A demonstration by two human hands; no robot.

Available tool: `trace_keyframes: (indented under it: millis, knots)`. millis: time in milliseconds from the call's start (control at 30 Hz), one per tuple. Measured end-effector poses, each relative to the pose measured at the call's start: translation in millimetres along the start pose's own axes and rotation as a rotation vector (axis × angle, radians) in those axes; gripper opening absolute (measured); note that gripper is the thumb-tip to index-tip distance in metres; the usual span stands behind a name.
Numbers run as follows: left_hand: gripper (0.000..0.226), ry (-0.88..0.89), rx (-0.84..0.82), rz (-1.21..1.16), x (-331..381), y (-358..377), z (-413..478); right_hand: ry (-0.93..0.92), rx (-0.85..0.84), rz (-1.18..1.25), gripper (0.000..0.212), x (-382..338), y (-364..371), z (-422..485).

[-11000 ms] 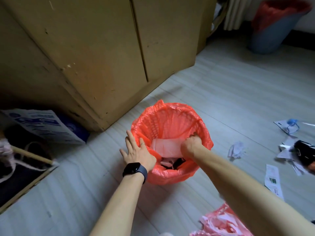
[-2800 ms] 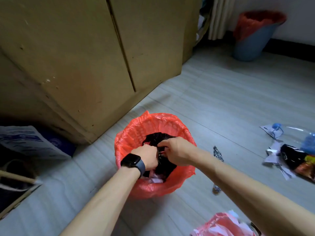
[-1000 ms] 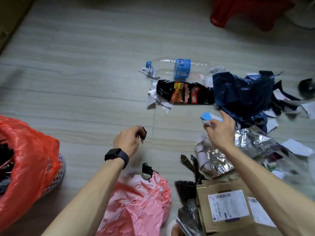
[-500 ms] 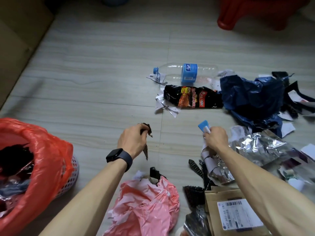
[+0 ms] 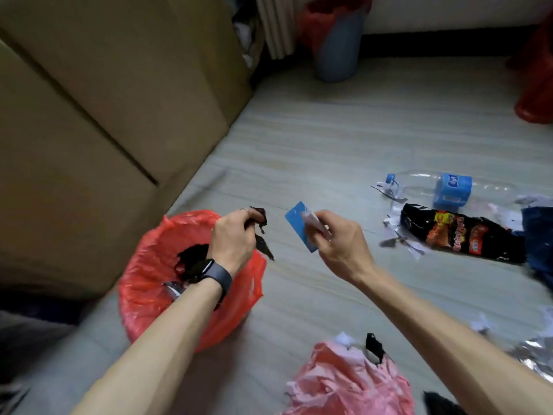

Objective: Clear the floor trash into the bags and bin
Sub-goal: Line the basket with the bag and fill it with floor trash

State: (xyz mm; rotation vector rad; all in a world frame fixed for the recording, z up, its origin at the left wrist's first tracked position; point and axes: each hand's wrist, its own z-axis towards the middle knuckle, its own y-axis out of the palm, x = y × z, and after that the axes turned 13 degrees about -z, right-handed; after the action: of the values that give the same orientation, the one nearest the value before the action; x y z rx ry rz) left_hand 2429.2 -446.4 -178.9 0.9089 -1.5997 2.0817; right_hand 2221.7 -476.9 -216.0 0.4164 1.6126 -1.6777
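Head-worn view — forward and down, close.

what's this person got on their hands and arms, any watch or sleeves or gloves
The left hand has a dark smartwatch with a rounded rectangular face on a dark band at the wrist, and a thin pale ring on one finger. The right hand wears nothing that shows. No gloves, and no sleeves show on either forearm.

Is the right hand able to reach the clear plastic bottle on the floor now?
Probably yes for reach: only bare floor lies between the right hand and the bottle. But it pinches a blue card, so gripping would be hard.
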Motion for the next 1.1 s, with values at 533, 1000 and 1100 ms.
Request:
trace_keyframes:
  millis: [533, 1000, 1100]
  knots:
    - [0.021, -0.392, -0.299, 0.159, -152.2, -119.5, -81.8, -0.447, -0.428, -0.517, 0.055, -127.9, 136.6, 4.3]
    - [0.025, -0.033, -0.351, 0.139, -9.4, -5.4, -17.8, 0.017, -0.228, -0.367, 0.030, 48.6, 23.1, -55.1]
    - [0.026, 0.022, -0.452, 0.099, 21.5, 54.5, -11.2, 0.183, -0.307, -0.465, 0.038, 104.6, 7.0, -54.3]
